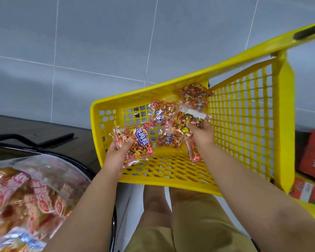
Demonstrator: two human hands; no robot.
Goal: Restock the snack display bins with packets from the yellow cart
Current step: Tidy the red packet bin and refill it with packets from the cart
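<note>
**Two packets lifted from the cart**

At the left, the display bin (79, 165) holds pink packets (25, 193). The left hand (116, 157) grips a snack packet (136, 142), fingers curled round its lower edge. The right hand (201, 136) pinches a second packet (182, 122) over loose packets (162, 111) in the yellow cart (244, 124). They look light, crinkly and slippery, so the sealed edges seem the best place to hold.

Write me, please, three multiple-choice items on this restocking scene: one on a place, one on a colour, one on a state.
1. The left hand holds its packet: A over the cart's near-left part; B right of the cart; C under the cart.
2. The cart is: A blue; B yellow; C grey.
3. The right hand is: A open; B on the cart's handle; C gripping another packet.
Answers: A, cart mesh shows beneath it; B, its walls are yellow; C, the packet is clamped in it.
</note>
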